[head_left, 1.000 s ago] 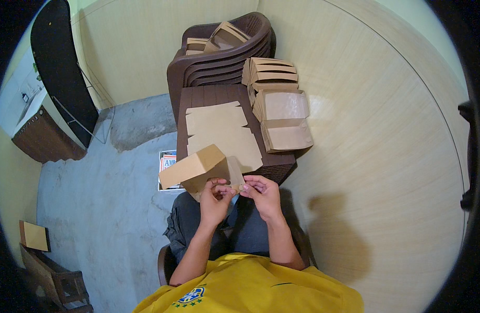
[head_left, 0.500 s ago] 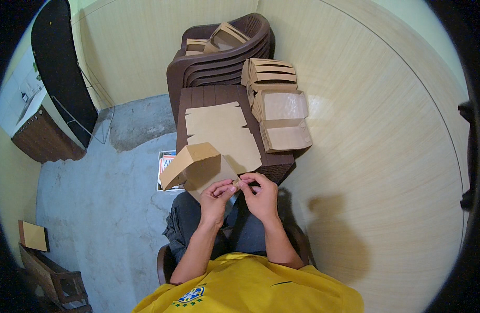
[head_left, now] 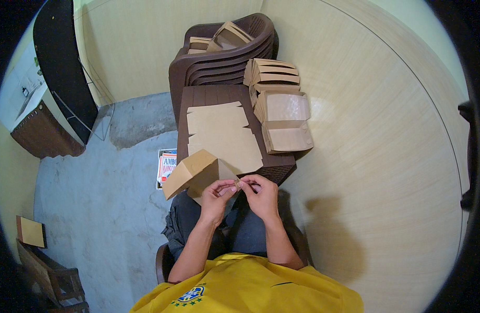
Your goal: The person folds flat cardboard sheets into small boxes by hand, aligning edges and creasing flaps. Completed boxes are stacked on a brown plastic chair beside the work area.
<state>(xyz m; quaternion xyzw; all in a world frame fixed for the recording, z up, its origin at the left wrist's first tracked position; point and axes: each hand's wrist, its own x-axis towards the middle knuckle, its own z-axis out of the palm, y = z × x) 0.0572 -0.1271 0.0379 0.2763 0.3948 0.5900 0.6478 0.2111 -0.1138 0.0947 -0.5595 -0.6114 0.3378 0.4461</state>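
Note:
Above my lap is a partly folded brown cardboard box (head_left: 198, 165), its raised flap bent up on the left. My left hand (head_left: 217, 199) pinches the box's near right corner between thumb and fingers. Close against it, my right hand (head_left: 261, 197) pinches the same corner, and the two hands' fingertips nearly meet there. The small tabs under the fingertips are mostly hidden. Beyond the box, flat cardboard blanks (head_left: 219, 125) with notched edges lie on the brown table (head_left: 208, 94).
Open folded boxes (head_left: 287, 107) stand along the table's right side, beside the wood-panelled wall (head_left: 375, 146). Stacked brown plastic chairs (head_left: 219, 60) behind the table hold more boxes (head_left: 228, 37). A container of printed packs (head_left: 167, 164) sits on the floor at the table's left.
The raised left part of the box has dipped a little toward me. Both hands keep their pinch at the corner, with only slight finger movement.

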